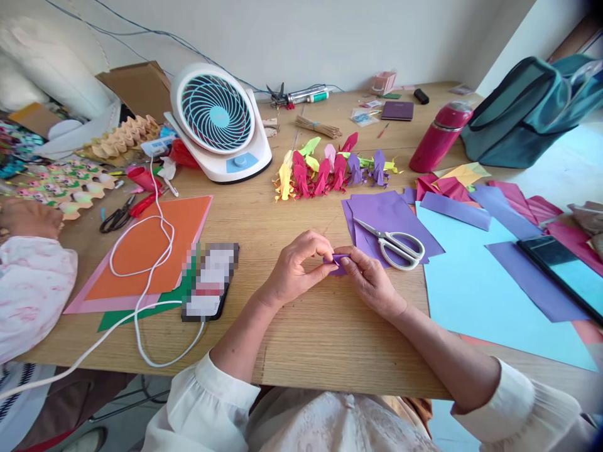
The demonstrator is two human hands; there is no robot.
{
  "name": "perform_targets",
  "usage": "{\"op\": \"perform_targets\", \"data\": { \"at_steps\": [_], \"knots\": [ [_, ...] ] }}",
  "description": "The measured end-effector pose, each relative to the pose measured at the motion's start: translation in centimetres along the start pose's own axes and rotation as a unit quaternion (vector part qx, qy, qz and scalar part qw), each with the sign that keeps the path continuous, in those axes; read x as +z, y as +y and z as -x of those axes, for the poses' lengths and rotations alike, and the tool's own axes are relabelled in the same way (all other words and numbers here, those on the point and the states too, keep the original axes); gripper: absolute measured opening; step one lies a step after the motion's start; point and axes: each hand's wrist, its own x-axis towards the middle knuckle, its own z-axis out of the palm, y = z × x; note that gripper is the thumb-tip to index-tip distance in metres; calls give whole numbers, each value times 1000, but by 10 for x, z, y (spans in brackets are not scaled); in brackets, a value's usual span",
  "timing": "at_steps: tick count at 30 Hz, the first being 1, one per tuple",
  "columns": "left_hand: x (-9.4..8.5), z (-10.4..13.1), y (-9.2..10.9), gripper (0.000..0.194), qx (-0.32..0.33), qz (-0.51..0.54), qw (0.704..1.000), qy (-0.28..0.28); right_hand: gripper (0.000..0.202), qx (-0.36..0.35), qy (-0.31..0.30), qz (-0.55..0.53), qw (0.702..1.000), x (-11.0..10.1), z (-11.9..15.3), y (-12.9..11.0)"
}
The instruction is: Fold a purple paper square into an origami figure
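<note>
Between my two hands is a small folded piece of purple paper (337,258), held just above the wooden table. My left hand (305,262) pinches its left end between thumb and forefinger. The other end is gripped by the thumb and fingers of my right hand (370,276). Just beyond my right hand, white-handled scissors (396,246) lie partly open on purple paper sheets (377,210). Folded paper figures (325,172) in red, yellow, green, pink and purple stand in a cluster farther back.
A white fan (217,116) stands at the back left. A phone (210,282) with a white cable lies by orange paper (151,251). Right are light blue paper (471,276), a pink bottle (440,138) and a teal bag (518,113). Another person's hand (31,216) is at far left.
</note>
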Motion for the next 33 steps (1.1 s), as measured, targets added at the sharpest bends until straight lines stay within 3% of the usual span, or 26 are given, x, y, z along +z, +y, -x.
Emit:
{"op": "perform_targets", "data": {
  "at_steps": [6, 12, 17, 26, 33],
  "knots": [
    [-5, 1, -2, 10, -1, -39, 999, -5, 25, -49, -8, 68, 996, -5, -1, 0],
    [-4, 4, 0, 9, 24, -111, 993, 17, 29, 15, 19, 56, 998, -5, -4, -2],
    [-3, 4, -1, 7, 51, -144, 988, 2, 30, 29, 30, 49, 998, -5, -4, -1],
    [3, 5, -6, 6, 24, -138, 990, 17, 29, -9, 15, 49, 999, -2, -4, 0],
    [4, 6, -10, 5, 8, -139, 990, 25, 32, 57, 14, 29, 998, -2, -4, 0]
  ]
}}
